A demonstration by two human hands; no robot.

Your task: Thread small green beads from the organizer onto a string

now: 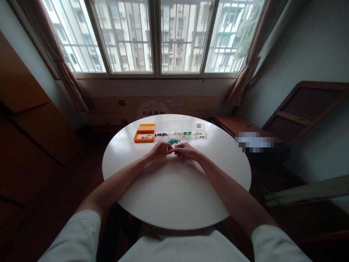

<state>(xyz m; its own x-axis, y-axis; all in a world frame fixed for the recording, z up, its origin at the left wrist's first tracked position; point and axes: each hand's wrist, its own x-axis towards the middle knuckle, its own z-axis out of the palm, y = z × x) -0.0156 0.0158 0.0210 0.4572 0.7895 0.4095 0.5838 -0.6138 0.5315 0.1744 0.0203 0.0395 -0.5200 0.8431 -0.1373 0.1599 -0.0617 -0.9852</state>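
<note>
My left hand (161, 149) and my right hand (186, 150) meet above the middle of the white table, their fingertips pinched together and nearly touching. Whatever lies between the fingers is too small to make out. Just beyond the fingertips is a loose pile of small green and blue pieces (173, 141). An orange box (145, 140) stands open behind my left hand, with several small blue pieces in it. To its right, clear plastic boxes (174, 125) hold dark brown pieces (161, 134), pale pieces and green pieces (187, 133). Another clear box (201, 137) at the right holds a few small bits.
The round white table (174, 196) reaches from my body toward the window (156, 40). A long printed carton (109, 109) leans under the sill. On the right stands a low wooden bench (231, 123); a wooden cabinet (32, 134) is on the left.
</note>
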